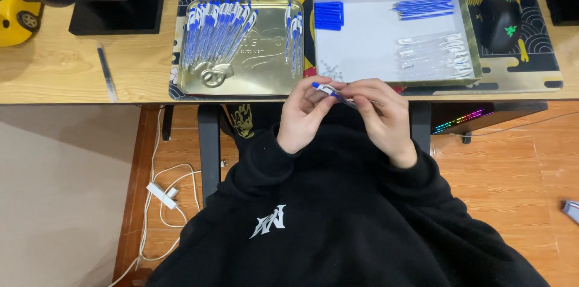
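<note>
My left hand (304, 115) and my right hand (381, 117) meet just below the desk's front edge, both gripping one blue-and-clear pen (329, 90) that points up and to the left. Above them on the desk stands a gold metal tray (265, 76) with several finished blue pens (217, 32) laid in a fan. To its right is a shallow white box (362, 46) with blue caps (329, 15), blue refills (423, 9) and clear pen barrels (434, 55).
A black computer mouse (500, 22) lies right of the box on a patterned desk mat (537, 64). One dark pen (107, 72) rests alone on the wooden desk at left. A white power strip (161, 195) and cables lie on the floor.
</note>
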